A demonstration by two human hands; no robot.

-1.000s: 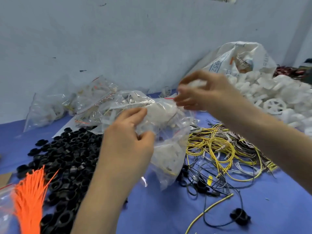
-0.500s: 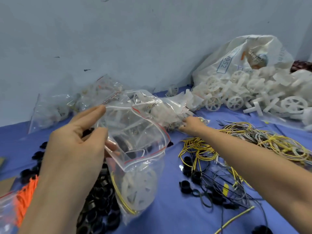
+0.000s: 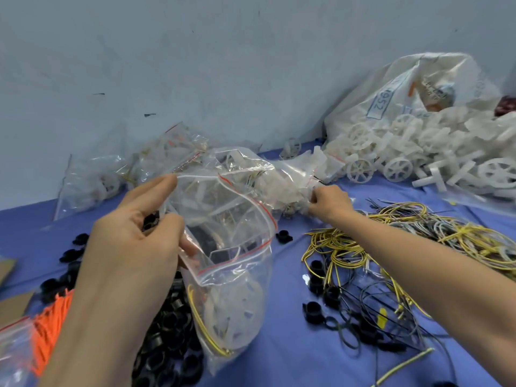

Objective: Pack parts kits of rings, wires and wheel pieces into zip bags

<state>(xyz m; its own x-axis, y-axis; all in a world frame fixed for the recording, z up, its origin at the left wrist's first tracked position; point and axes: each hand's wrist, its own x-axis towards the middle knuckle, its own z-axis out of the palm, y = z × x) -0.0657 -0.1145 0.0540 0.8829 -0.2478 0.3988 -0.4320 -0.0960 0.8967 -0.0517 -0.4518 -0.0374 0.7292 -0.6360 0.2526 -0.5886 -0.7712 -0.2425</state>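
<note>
My left hand [image 3: 134, 233] holds a clear zip bag [image 3: 231, 275] by its open mouth; the bag hangs down with a white wheel piece and a yellow wire inside. My right hand [image 3: 329, 202] reaches forward and pinches the edge of a heap of clear plastic bags [image 3: 293, 177] on the blue table. Black rings [image 3: 170, 356] lie piled under my left forearm. Yellow, grey and black wires [image 3: 405, 241] spread to the right. White wheel pieces [image 3: 396, 157] are heaped at the back right.
A large white sack [image 3: 405, 88] leans on the wall behind the wheels. Filled zip bags [image 3: 95, 180] lie at the back left. Orange ties [image 3: 50, 317] and cardboard [image 3: 11, 303] sit at the left edge. Loose black rings [image 3: 315, 311] dot the blue cloth [image 3: 293, 344].
My right hand left the bag and reached forward to the plastic heap. My left hand now holds the bag alone, its mouth open and its body hanging lower.
</note>
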